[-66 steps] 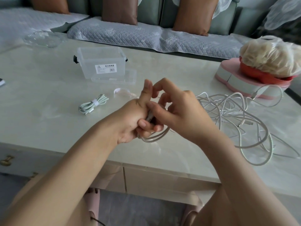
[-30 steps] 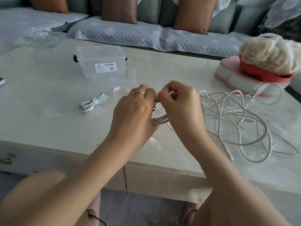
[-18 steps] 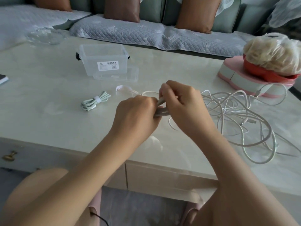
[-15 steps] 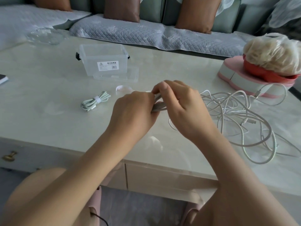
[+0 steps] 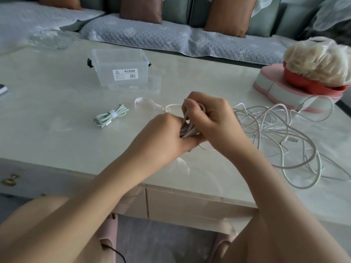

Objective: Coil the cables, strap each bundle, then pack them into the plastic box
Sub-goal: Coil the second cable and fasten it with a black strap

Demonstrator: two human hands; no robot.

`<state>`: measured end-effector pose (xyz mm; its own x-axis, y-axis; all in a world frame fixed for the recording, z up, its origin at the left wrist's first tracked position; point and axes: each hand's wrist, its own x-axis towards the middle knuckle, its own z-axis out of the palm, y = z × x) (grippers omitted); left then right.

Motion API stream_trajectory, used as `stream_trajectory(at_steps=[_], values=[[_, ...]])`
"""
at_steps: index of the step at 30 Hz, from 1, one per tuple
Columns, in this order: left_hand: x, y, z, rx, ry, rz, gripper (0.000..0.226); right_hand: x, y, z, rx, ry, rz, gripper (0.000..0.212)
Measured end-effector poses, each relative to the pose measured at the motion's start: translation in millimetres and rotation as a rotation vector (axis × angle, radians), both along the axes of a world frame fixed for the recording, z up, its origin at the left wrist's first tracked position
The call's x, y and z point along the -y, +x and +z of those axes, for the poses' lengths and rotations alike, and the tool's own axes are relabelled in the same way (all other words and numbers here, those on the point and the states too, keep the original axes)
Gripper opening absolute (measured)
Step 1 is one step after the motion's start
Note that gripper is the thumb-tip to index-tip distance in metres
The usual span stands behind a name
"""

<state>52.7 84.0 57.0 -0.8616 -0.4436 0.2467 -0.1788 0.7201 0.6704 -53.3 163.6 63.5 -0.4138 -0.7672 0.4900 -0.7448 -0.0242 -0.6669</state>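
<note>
Grip closed, both hands: right hand [image 5: 212, 118] curls fingers and thumb round the far end of a coiled white cable [image 5: 187, 128]; left hand [image 5: 165, 133] clamps the near end. Coil's long axis runs near-to-far, far end tipped slightly right, held just above the table [image 5: 57, 139]. One strand loops out beneath the hands. Tangle of loose cables [image 5: 284, 130] lies on the table right of the grip. Strapped green bundle [image 5: 111, 115] lies left, well apart. Plastic box [image 5: 119, 69] stands beyond, open, lid [image 5: 133, 86] just in front. White strap [image 5: 144, 101] lies between box and grip.
</note>
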Motion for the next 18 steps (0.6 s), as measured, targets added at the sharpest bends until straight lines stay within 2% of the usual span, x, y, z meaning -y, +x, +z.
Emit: stream_trajectory(at_steps=[3, 7, 9, 12, 13, 15, 18], values=[[4, 5, 1, 0.007, 0.130, -0.057, 0.030, 1, 6, 1, 0.077, -0.022, 0.046, 0.021], [9, 14, 3, 0.021, 0.204, -0.139, 0.051, 2, 9, 0, 0.107, -0.048, 0.087, 0.021], [9, 16, 3, 0.003, 0.235, -0.172, 0.051, 3, 12, -1, 0.058, -0.082, 0.065, 0.030], [9, 18, 0, -0.031, 0.353, -0.223, 0.063, 5, 19, -4, -0.059, -0.215, -0.040, 0.049], [8, 18, 0, -0.056, 0.400, -0.259, 0.059, 4, 21, -5, -0.086, -0.266, -0.073, 0.051], [5, 19, 1, -0.099, 0.501, -0.320, 0.052, 3, 25, -3, -0.128, -0.346, -0.114, 0.049], [2, 16, 5, -0.066, 0.689, -0.349, 0.068, 1, 25, 1, -0.165, -0.394, -0.168, 0.042]])
